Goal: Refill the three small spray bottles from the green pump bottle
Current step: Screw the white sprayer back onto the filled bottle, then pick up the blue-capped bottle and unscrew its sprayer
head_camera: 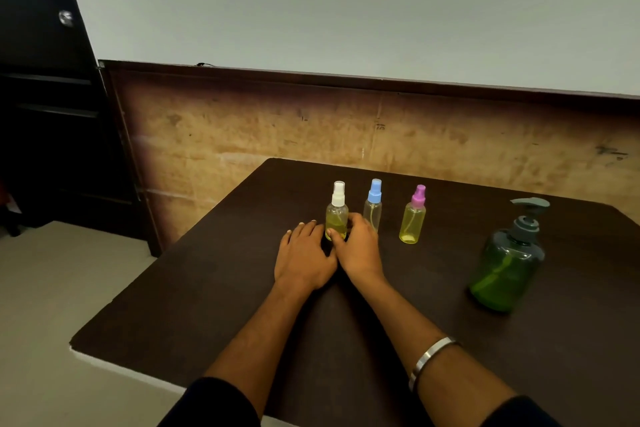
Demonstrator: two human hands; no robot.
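Three small spray bottles stand in a row on the dark table (242, 288). The white-capped bottle (337, 215) holds yellowish liquid, and my right hand (358, 246) grips its lower part with thumb and fingers. My left hand (304, 256) lies flat on the table just left of that bottle, fingers straight. The blue-capped bottle (373, 206) looks nearly clear. The pink-capped bottle (413, 217) holds yellow liquid. The green pump bottle (507, 267) stands upright at the right, apart from both hands.
The table's left edge (166, 250) runs diagonally, with floor beyond it. A brown panelled wall (346, 128) rises behind the table. A dark door (41, 80) is at the far left.
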